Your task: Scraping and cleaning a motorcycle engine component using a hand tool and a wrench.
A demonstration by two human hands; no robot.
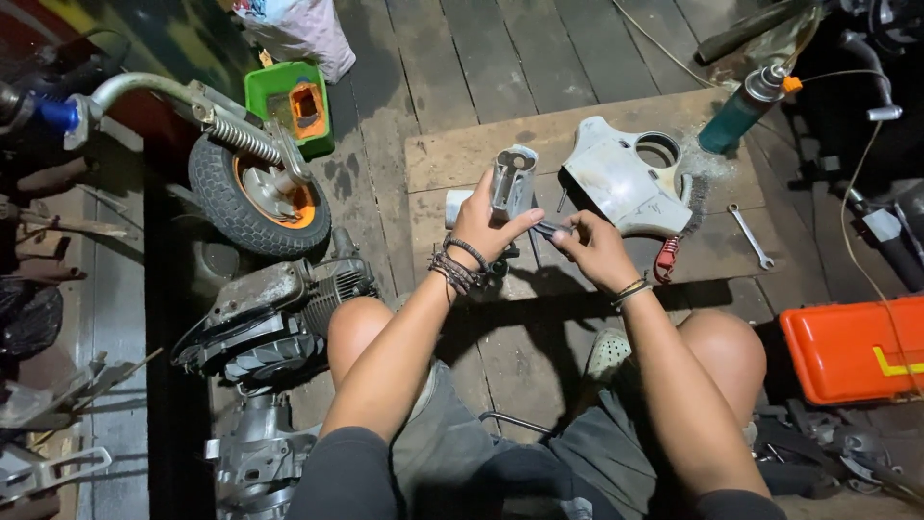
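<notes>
1 head view. 1 grey metal housing (512, 181), tubular with a round open top, stood upright over the wooden board (577, 154), clamped in the left hand (486, 226). Right hand (595, 248) was closed on 1 small dark tool (551, 229) beside it. Also counted: 1 pale cowl (626, 183), 1 spanner (751, 236), 1 spray can (741, 108), 1 wheel (255, 193), 1 orange toolbox (852, 347).

- Left hand (481, 226): stacked dark beaded and corded bracelets on the wrist, centre frame.
- Right hand (595, 252): thin dark wristbands.
- Grey shorts, dark short sleeves, bottom.
</notes>
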